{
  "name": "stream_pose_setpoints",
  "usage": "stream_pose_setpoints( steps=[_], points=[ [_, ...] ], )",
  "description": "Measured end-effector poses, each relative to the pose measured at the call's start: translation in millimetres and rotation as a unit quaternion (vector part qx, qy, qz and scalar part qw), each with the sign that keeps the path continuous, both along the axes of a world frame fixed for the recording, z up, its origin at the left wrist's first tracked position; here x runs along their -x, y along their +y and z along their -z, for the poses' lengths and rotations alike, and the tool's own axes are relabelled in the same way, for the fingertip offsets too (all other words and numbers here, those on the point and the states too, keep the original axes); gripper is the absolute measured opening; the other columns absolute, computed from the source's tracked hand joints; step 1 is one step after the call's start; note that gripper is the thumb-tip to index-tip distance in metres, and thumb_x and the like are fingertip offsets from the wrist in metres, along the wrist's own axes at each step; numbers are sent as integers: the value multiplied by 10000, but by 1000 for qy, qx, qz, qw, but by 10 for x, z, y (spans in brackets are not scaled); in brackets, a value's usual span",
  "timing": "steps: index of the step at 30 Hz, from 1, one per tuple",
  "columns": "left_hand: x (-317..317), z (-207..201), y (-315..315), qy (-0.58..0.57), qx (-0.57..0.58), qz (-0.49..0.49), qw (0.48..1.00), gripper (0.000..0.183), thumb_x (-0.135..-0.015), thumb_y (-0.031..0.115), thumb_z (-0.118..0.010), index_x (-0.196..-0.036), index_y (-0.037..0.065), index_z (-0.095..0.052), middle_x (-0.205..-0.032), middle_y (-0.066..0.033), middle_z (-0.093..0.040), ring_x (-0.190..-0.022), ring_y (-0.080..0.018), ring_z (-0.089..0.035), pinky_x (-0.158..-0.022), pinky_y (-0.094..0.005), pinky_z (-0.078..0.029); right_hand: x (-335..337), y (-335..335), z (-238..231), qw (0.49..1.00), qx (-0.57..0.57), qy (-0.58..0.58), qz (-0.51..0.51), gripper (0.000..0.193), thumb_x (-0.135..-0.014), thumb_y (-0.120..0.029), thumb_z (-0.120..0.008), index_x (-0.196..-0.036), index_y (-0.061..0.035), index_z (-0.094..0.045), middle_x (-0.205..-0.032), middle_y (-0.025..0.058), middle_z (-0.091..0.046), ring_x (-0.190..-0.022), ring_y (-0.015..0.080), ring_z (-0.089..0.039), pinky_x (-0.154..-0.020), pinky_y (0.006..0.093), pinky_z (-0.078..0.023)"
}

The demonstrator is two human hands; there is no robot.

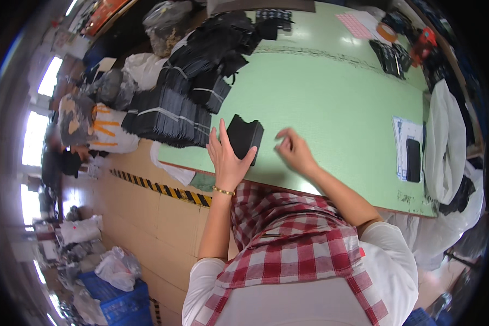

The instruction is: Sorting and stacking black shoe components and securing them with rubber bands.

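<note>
A small stack of black cut pieces (pixel 244 137), its far edge notched, stands at the table's near side. My left hand (pixel 231 160) grips it from the left and near side, thumb across the near edge and fingers stretched along the left. To the right of the stack, a short gap away, my right hand (pixel 298 154) hovers over the green tabletop (pixel 331 108). Its fingers are curled in and a little blurred; whatever they may hold is hidden. Beyond my left hand lie thick tied bundles of black pieces (pixel 165 117).
More black pieces (pixel 217 41) are heaped at the far left. At the right lie a black phone (pixel 413 160) on papers, and a white plastic bag (pixel 445 144). Tape (pixel 386 32) and black strips (pixel 388 58) are at the far right. A blue crate (pixel 122 304) stands on the floor.
</note>
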State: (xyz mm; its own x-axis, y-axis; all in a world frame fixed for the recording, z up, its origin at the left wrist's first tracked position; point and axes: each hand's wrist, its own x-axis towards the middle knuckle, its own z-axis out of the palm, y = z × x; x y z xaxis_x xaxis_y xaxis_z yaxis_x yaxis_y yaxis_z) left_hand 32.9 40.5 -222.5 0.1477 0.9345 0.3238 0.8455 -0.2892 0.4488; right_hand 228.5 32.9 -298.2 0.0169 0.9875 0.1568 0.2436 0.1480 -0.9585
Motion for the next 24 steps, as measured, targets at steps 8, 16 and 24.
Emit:
stream_pose_setpoints(
  steps=[8,16,24],
  points=[
    [-201,-12,504,213,225,-64,949,1233,-623,476,-773,-1489,193,58,-1096,-293,-538,-1042,-409,-542,-970,-623,-313,317,-733,180,958,-61,-19,-280,154,-887,-187,-529,-993,-75,-525,-674,150,-593,-608,349,-585,-557,461,-438],
    [-112,54,592,171,141,-21,975,1238,-594,397,-791,-1483,104,20,-1028,-300,-553,-928,-432,-586,-798,-450,-505,338,-766,584,908,-176,-77,-374,190,-851,-175,-526,-991,-47,-521,-762,162,-599,-713,362,-607,-636,462,-477],
    [-78,86,634,196,212,-23,957,1253,-589,424,-796,-1476,67,13,-1129,-334,-503,-1009,-453,-551,-871,-466,-467,270,-711,441,913,-113,-31,-392,161,-858,-165,-508,-959,-40,-512,-798,176,-595,-743,371,-598,-655,473,-467]
  ],
)
